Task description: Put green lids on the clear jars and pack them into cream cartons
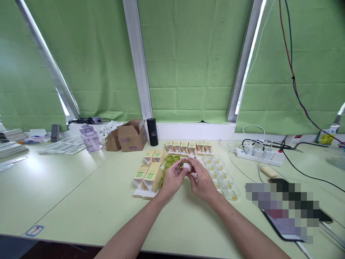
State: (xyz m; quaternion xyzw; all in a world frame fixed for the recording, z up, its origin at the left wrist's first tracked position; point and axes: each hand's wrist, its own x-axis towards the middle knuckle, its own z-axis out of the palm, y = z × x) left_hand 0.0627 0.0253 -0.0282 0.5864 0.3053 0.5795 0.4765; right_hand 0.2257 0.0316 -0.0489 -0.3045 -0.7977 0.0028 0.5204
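Both my hands are closed around a small green square cup (182, 167) above the table. A white, soft-looking round piece (187, 166) shows in its opening. My left hand (172, 177) grips the cup from the left, its thumb at the white piece. From the other side, my right hand (202, 178) holds it with bent fingers. Several more green cups (169, 160) stand behind my left hand, partly hidden. To the right lie rows of clear plastic covers (215, 175) with yellowish spots. Open cream boxes with green windows (153, 176) stand to the left.
More small boxes (184, 146) line the back. Farther left are a cardboard box (132, 136), a black bottle (152, 132) and a purple bottle (91, 138). On the right lie a power strip (260, 156), cables, a white mouse-like object (268, 171) and blurred devices (283, 212).
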